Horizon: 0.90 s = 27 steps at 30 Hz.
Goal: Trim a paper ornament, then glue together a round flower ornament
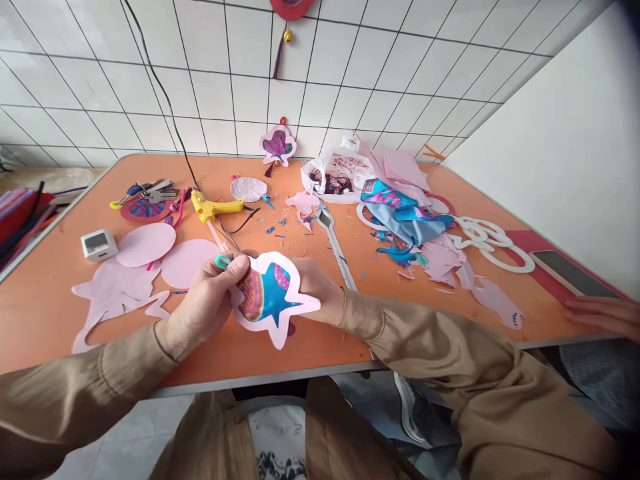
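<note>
Both my hands hold a pink paper cutout [273, 300] with a blue star and a striped shell shape on it, above the near edge of the orange table [60, 320]. My left hand [207, 303] is closed on its left side, thumb and fingers pinching a small teal loop [221, 261] at the top. My right hand [317, 290] is behind the cutout's right side, fingers mostly hidden. A yellow glue gun [215, 208] lies further back on the table.
Pink paper shapes [145, 245] and a white timer [99, 245] lie left. Scissors and keys [147, 193] sit at the back left. Blue printed paper [405, 217], white rings [493, 240] and a plastic bag [335, 177] are on the right. Another person's hand [605, 313] rests at the right edge.
</note>
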{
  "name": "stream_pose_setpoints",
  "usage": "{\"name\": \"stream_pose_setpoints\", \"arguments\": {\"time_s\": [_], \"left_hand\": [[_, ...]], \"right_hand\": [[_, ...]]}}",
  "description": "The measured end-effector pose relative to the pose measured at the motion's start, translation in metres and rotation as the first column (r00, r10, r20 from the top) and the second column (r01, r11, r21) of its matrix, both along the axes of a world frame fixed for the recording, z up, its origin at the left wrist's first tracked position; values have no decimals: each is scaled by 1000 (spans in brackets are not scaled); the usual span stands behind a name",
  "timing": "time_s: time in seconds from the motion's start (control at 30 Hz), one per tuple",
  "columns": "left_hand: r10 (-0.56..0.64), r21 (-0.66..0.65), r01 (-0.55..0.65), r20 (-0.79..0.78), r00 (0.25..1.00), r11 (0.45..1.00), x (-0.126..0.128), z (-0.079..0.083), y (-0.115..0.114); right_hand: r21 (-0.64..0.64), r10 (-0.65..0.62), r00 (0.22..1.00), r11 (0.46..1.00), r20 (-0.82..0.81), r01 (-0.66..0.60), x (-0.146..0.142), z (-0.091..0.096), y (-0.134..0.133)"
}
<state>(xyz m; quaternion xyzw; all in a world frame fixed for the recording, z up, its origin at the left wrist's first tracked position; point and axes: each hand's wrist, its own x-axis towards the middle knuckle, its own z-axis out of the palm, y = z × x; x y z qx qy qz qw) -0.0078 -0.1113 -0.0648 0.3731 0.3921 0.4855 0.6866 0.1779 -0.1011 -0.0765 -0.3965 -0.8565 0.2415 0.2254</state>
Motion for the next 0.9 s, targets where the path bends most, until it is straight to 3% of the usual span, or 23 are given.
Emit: {"name": "stream_pose_setpoints", "arguments": {"time_s": [0.07,0.17,0.27,0.33,0.43,0.53,0.6,0.77,0.83,0.9], "left_hand": [[20,22,-20,6,1000,1000,-4,6,4],[50,26,-50,2,999,998,-12,22,11],[197,-6,-197,-37,980,980,-17,47,19],[286,4,-286,-35,958,958,-18,62,25],[346,64,-348,38,938,935,-20,80,33],[354,119,-355,32,935,927,-23,88,40],[310,169,-313,43,950,935,-23,89,43],[221,185,-238,106,969,953,-7,93,45],[206,194,-222,100,973,955,-1,96,44],[205,198,-213,63,977,957,0,95,43]], "right_hand": [[-68,125,989,989,-80,-130,10,-5,5],[-24,291,954,956,-76,-293,21,-14,4],[1,491,868,870,76,-492,20,-26,3],[5,502,836,857,223,-516,14,-33,9],[36,376,842,906,387,-421,10,-37,27],[99,18,882,992,471,-73,9,-33,46],[151,-155,857,984,491,92,2,-30,54],[156,-32,869,986,493,-53,-24,-29,67],[179,-90,869,984,487,1,-17,-30,72],[240,-226,852,963,472,122,4,-28,74]]}}
